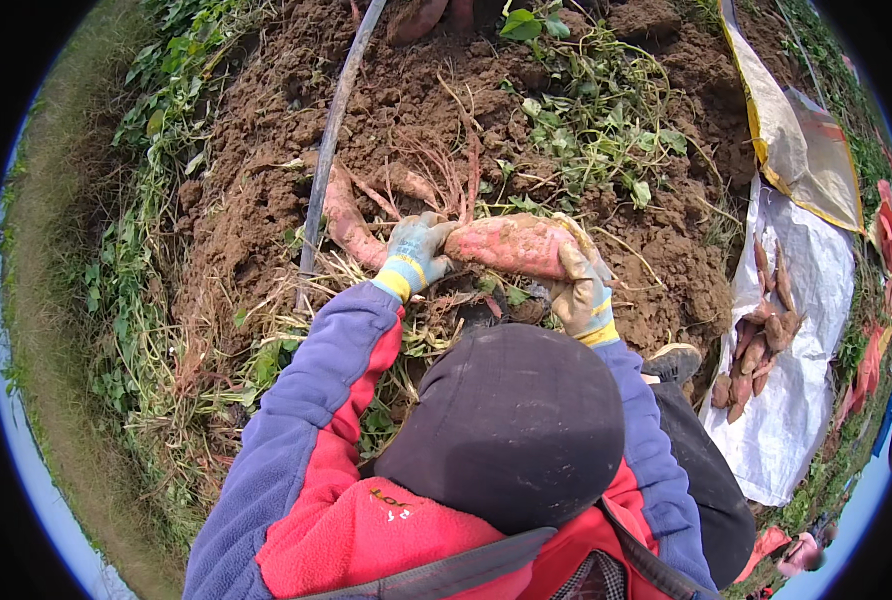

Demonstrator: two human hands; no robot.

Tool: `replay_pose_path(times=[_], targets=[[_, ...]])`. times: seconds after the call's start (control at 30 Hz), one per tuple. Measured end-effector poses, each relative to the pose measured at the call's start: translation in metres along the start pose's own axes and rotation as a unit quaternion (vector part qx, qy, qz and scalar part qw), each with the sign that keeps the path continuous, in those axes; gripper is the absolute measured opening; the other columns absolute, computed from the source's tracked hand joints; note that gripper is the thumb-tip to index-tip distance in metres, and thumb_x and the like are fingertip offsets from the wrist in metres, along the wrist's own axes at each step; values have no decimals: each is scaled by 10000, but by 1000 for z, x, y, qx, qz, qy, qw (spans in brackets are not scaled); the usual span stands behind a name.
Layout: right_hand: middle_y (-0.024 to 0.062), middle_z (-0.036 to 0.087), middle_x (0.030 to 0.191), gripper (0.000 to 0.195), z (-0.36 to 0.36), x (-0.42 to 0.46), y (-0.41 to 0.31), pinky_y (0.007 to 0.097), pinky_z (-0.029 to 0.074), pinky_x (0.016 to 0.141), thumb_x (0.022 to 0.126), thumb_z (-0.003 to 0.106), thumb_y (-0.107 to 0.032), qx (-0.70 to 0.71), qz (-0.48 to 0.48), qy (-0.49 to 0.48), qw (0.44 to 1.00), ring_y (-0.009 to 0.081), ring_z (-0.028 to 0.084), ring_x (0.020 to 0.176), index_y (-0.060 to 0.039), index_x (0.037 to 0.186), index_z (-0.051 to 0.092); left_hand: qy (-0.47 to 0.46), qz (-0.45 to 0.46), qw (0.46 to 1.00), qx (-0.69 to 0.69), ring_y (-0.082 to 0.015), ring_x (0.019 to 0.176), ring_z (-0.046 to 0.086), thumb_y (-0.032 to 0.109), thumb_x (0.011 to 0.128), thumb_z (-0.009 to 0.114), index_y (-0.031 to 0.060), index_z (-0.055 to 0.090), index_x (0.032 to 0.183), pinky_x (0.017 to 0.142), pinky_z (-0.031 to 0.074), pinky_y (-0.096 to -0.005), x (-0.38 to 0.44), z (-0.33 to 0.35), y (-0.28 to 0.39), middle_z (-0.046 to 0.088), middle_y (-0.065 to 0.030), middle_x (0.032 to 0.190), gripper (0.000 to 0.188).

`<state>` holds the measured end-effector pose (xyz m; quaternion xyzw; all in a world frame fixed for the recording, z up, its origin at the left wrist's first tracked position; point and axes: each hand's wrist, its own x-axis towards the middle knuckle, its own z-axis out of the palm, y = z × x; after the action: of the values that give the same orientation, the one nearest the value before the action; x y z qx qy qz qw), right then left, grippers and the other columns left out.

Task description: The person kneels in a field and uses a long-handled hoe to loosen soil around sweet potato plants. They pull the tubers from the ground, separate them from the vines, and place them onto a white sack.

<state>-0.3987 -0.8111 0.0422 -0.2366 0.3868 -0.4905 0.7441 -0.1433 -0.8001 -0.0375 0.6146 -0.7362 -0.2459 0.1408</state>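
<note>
A large, soil-caked sweet potato (512, 244) lies level in front of me. My gloved right hand (581, 277) is wrapped around its right end. At its left end, where thin pinkish roots gather, my gloved left hand (417, 247) grips the root crown (457, 217). Another curved sweet potato (347, 217) is just left of my left hand, on the dug soil, and a smaller one (418, 187) sits among the roots above. Both gloves are pale and dirty, with blue and yellow cuffs.
A grey pipe or hose (333, 135) crosses the brown soil at the left. Cut vines (611, 112) lie further ahead. On the right, a white woven sheet (783, 442) bears a heap of sweet potatoes (753, 352); a yellow-edged sack (783, 127) is above it. More sweet potatoes (419, 19) show at the top.
</note>
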Motion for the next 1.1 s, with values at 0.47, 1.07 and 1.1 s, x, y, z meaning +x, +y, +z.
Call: replay_pose_path(times=[0.47,1.07,1.1], targets=[[148,591,1214,409,-15,-5,-78,426,528,901,916,544,-223,-219,-91,51,970,254,616,1063,4,1256,537,204,-91,975,-10,-402,886,633,361,781,667,63,612,1068,807,505,-452,23,13,-7,629,-208,1000,417],[213,589,1210,451,-49,-9,-111,402,564,854,957,529,-247,-16,-112,66,991,296,647,1006,28,1306,452,265,-304,812,-423,-116,662,586,189,722,803,6,613,1021,587,486,-284,84,3,-73,656,-48,818,399],[198,598,1191,470,-21,-5,-96,378,565,816,930,573,-230,-60,-65,63,994,276,655,963,27,1305,452,249,-209,785,-527,-119,716,595,155,722,798,0,589,1093,636,497,-276,73,-10,-55,651,-42,892,453]])
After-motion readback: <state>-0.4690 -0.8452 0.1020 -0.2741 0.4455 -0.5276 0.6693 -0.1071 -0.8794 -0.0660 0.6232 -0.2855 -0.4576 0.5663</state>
